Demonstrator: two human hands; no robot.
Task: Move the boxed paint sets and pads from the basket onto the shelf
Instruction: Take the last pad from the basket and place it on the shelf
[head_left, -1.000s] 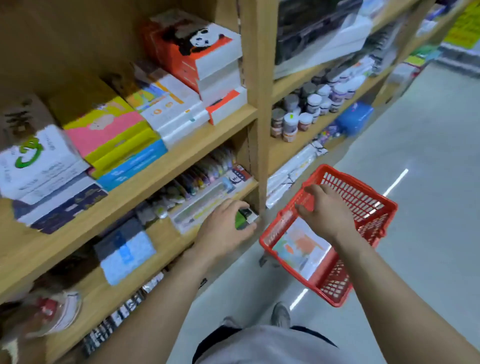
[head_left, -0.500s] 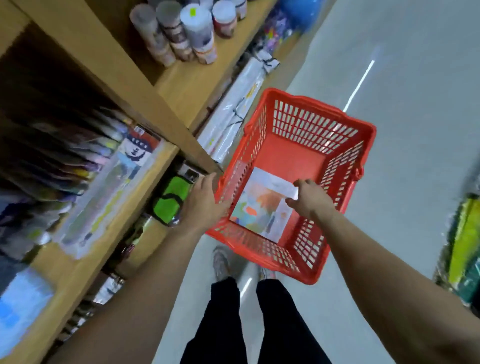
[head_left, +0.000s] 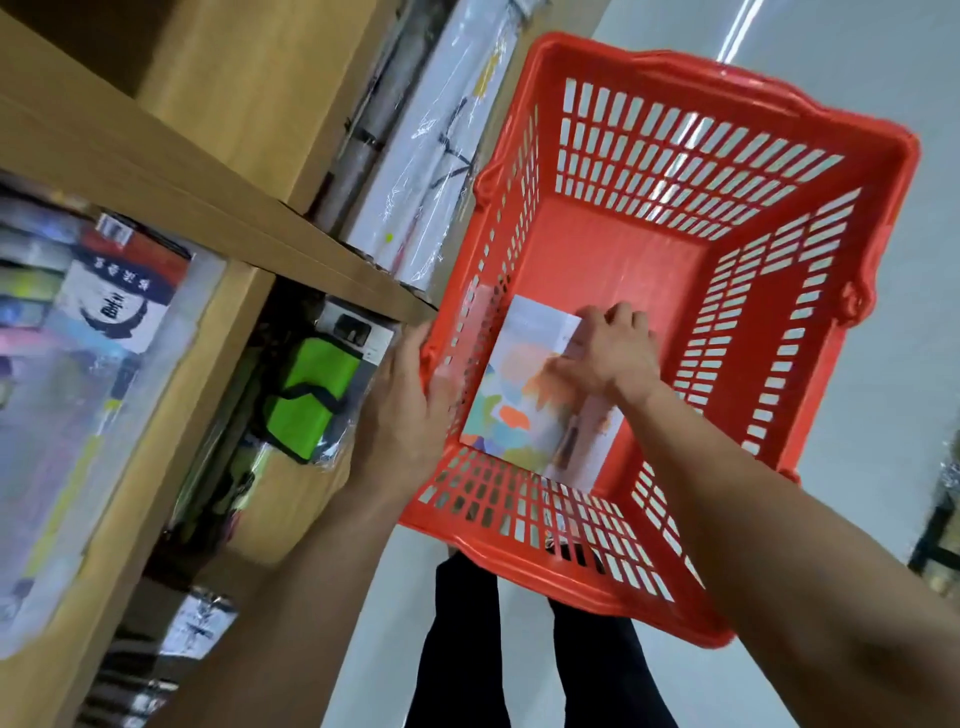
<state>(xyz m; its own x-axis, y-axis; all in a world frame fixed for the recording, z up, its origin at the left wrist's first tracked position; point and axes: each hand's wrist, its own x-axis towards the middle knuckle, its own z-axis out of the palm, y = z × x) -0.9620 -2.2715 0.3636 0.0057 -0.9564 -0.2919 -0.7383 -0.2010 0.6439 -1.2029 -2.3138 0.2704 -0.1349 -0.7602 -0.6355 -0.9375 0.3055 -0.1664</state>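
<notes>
Glossy red moulded plastic in the basket (head_left: 613, 249), smooth on its base, slotted along the walls. Printed paper or card on the pad (head_left: 511, 395), mostly matt. Smooth, matt wood-look board on the shelf (head_left: 156, 171). Clear, crinkly, shiny film over the green pouch (head_left: 311, 395) and the long rolls (head_left: 441, 156). Smooth, faintly reflective grey on the floor (head_left: 909, 312).

Pale grey floor (head_left: 909, 364) carries a light streak (head_left: 737, 26) beside wooden shelving (head_left: 234, 104).

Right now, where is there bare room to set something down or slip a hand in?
The basket floor is bare beyond the pad, up to the far wall, and right of the right hand. The shelf is crowded: packets fill it, a green pouch lies beside the left hand gripping the rim.
</notes>
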